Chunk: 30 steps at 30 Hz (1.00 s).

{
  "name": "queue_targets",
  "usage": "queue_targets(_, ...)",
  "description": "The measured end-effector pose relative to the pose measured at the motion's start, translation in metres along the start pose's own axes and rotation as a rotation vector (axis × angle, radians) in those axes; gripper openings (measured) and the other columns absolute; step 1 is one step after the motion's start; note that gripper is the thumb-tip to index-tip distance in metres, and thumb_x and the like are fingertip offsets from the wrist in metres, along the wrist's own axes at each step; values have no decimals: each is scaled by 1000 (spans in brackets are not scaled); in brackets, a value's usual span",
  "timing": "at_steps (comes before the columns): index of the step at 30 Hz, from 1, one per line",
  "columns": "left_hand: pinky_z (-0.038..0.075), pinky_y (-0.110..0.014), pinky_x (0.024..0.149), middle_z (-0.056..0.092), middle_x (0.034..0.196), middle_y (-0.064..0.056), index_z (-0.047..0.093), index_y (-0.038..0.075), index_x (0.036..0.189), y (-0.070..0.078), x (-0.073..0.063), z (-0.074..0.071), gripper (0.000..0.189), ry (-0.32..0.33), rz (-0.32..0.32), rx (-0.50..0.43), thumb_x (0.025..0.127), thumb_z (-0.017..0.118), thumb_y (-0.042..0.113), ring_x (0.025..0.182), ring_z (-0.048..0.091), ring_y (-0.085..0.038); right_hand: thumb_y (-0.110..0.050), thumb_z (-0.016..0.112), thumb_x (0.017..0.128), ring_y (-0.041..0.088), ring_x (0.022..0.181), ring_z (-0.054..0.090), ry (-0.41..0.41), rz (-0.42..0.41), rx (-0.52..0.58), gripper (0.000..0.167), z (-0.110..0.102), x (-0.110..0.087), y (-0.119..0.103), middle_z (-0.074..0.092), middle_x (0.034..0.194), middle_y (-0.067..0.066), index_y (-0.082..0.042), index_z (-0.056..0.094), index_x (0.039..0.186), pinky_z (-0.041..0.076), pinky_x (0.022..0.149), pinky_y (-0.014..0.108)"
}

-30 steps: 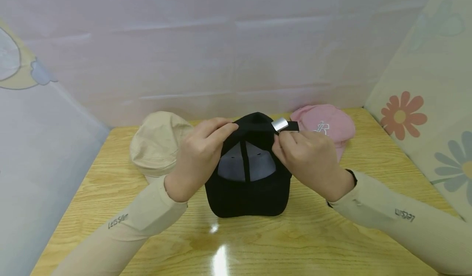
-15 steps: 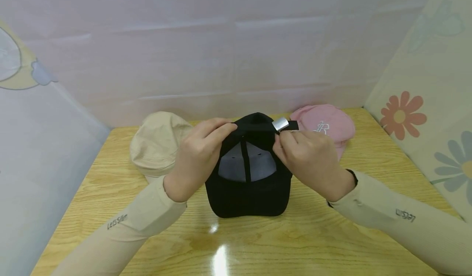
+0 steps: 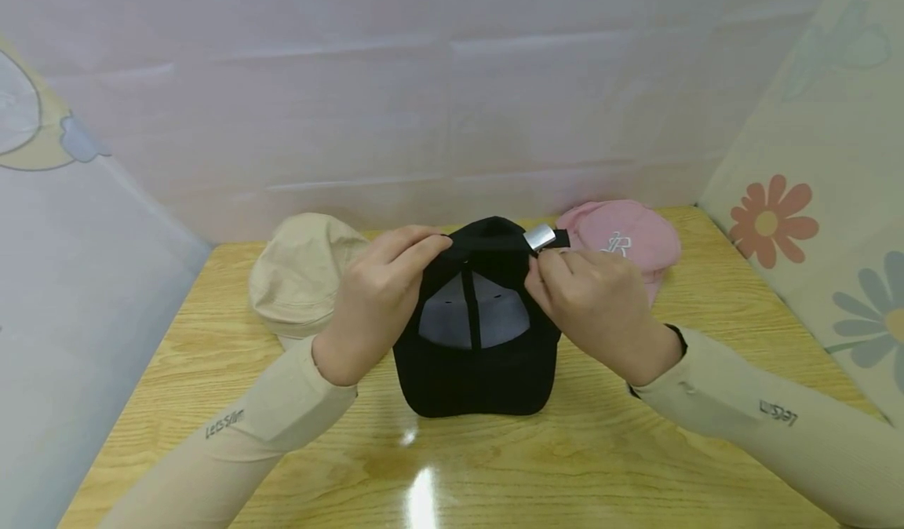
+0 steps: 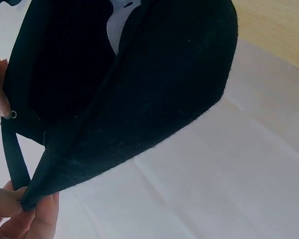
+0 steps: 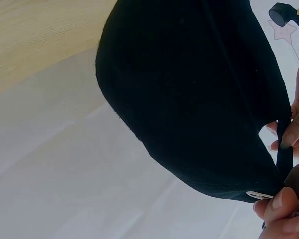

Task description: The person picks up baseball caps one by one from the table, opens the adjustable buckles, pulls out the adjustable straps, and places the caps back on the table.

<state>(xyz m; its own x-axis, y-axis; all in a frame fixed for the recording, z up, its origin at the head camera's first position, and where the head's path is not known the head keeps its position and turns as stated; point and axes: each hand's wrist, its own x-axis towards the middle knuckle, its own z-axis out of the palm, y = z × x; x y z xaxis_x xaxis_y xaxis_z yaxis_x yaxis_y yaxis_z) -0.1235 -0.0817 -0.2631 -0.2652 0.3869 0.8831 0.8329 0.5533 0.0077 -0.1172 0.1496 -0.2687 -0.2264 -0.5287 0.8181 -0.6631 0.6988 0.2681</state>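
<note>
A black baseball cap (image 3: 476, 392) is held up at the middle of the head view, its hollow inside and brim towards me. My left hand (image 3: 374, 297) pinches the rear edge and strap on the left side. On the other side, my right hand (image 3: 600, 305) pinches the cap's edge just under a silver buckle (image 3: 540, 237). A short black strap end (image 3: 563, 238) sticks out past the buckle. Thumb and fingers of the left hand (image 4: 42, 216) grip the cap's corner in the left wrist view. In the right wrist view, the right-hand fingers (image 5: 281, 211) lie by a metal slot (image 5: 259, 194).
Behind the left hand, a beige cap (image 3: 300, 278) rests on the wooden table (image 3: 452, 474). A pink cap (image 3: 628, 235) with white lettering lies behind the right hand. Pale walls stand at the back and both sides, the right one (image 3: 773, 219) printed with flowers.
The buckle has shifted slightly right along the strap, and the strap end beyond it looks a little shorter. Both hands keep their hold with hardly any movement.
</note>
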Motion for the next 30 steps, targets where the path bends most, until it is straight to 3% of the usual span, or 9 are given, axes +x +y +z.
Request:
queue_targets(13,56,-35,75,68,92,-15,70,-4,94,-2,0,-1,21,26,-35,2,86,58,-19,85,66,-29,-11,37,100,11,35,21,40,23,-7,38,2,-2,2,29,47,2,-4,38,63,15,34,24)
queue_targets(30,56,-34,73,68,93,-15,70,-4,94,-6,0,-4,20,41,-52,-3,86,59,-18,83,68,-28,-8,38,98,13,37,24,45,33,-22,36,2,-2,4,31,49,4,-3,39,63,17,33,25)
